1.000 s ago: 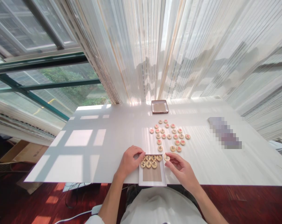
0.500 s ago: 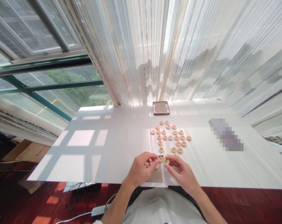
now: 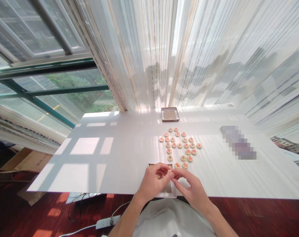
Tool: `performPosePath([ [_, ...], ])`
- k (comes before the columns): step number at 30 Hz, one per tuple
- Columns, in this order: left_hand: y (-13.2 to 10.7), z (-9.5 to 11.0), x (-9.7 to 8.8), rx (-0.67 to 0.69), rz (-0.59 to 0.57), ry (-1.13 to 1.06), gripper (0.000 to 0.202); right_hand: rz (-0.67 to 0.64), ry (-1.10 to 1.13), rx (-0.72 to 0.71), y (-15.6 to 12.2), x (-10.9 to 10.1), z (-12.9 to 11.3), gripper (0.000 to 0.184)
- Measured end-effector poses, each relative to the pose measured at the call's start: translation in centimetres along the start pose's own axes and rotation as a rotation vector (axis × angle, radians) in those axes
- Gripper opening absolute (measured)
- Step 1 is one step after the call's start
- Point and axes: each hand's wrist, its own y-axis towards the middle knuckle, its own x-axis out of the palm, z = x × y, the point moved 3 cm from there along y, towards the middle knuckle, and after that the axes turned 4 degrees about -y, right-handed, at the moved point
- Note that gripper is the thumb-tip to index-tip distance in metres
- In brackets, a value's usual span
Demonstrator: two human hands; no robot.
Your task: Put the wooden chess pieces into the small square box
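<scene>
Head view: the left hand (image 3: 153,181) and right hand (image 3: 191,187) have closed in together over the open tray (image 3: 167,188) at 6 o'clock — both curled, fingertips (image 3: 171,175) meeting, whatever they grip hidden — below the xiangqi pieces (image 3: 180,144) at 12 o'clock.

Shallow tray (image 3: 167,188) mostly hidden by left hand (image 3: 154,179) and right hand (image 3: 190,186); anything between the fingers (image 3: 169,174) is obscured. Object on the worktop (image 3: 115,171) at right (image 3: 238,142) is pixelated, type unreadable. Characters on far xiangqi pieces (image 3: 176,129) too small to read.
</scene>
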Motion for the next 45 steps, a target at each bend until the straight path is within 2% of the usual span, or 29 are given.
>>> performPosePath([
  [4, 0.0, -0.6, -0.2, -0.082, -0.032, -0.228, 0.024, 0.057, -0.035, -0.013, -0.3, -0.3, 0.5, 0.023],
  [10, 0.1, -1.6, -0.9, -0.133, 0.037, -0.342, 0.028, 0.062, -0.057, 0.071, -1.1, -0.4, 1.8, 0.019],
  [17, 0.3, -1.8, -1.5, -0.129, 0.043, -0.306, 0.04, 0.048, -0.054, 0.133, -1.0, -0.4, 2.3, 0.016],
  [21, 0.4, -2.2, -1.8, -0.131, 0.055, -0.281, 0.04, 0.044, -0.039, 0.15, -0.8, -0.4, 2.3, 0.016],
  [26, 0.3, -1.3, -2.3, -0.067, 0.067, -0.196, 0.023, 0.047, -0.029, 0.171, -1.0, -0.5, 2.5, 0.018],
  [30, -0.1, -0.1, -2.8, -0.018, 0.062, -0.004, 0.013, 0.049, -0.017, 0.184, -1.1, -0.6, 2.6, 0.018],
  [33, -0.4, 0.4, -2.8, -0.01, 0.042, 0.127, 0.011, 0.053, -0.015, 0.189, -1.1, -0.5, 2.7, 0.017],
  [38, -0.7, 0.8, -2.0, 0.061, -0.033, 0.219, 0.009, 0.051, -0.004, 0.194, -1.1, -0.4, 2.8, 0.018],
  [45, -0.6, 1.0, -1.4, 0.138, -0.07, 0.441, 0.015, 0.049, -0.009, 0.188, -1.1, -0.5, 2.5, 0.019],
])
